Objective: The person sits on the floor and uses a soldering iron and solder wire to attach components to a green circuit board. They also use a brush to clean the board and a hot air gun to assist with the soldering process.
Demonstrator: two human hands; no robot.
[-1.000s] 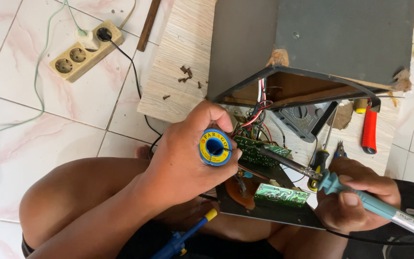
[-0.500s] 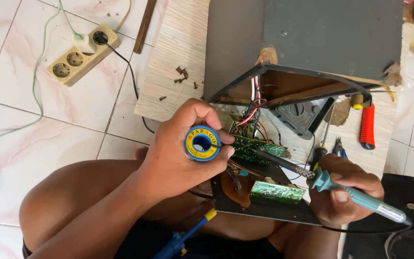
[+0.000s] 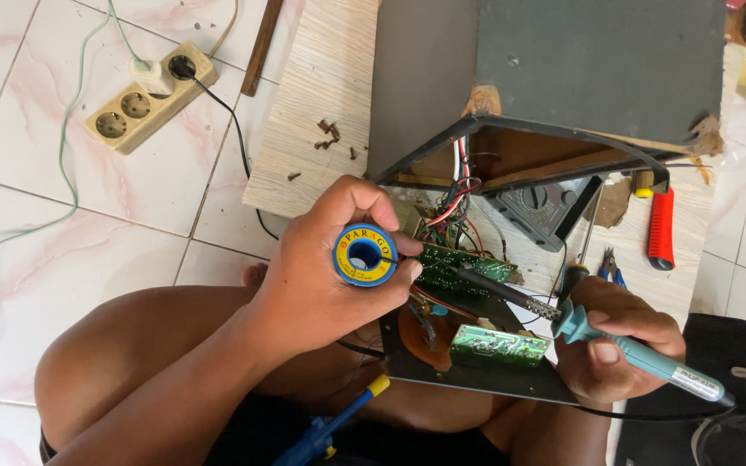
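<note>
Frame centre: our left hand (image 3: 321, 285) grips solder spool (image 3: 364, 255), right hand (image 3: 615, 345) clenches soldering iron (image 3: 580, 324); a slip likely bridges green circuit board (image 3: 464, 266) pads.

The floor (image 3: 62, 259) is laid with glossy white tiles veined in faint pink, with dark grout lines between them. A pale wood-grain board (image 3: 321, 95) lies flat on it, its lower-left corner resting over a tile joint. A beige power strip (image 3: 144, 99) sits on the tiles beyond the board's left edge. Daylight falls evenly, with soft shadows.
</note>
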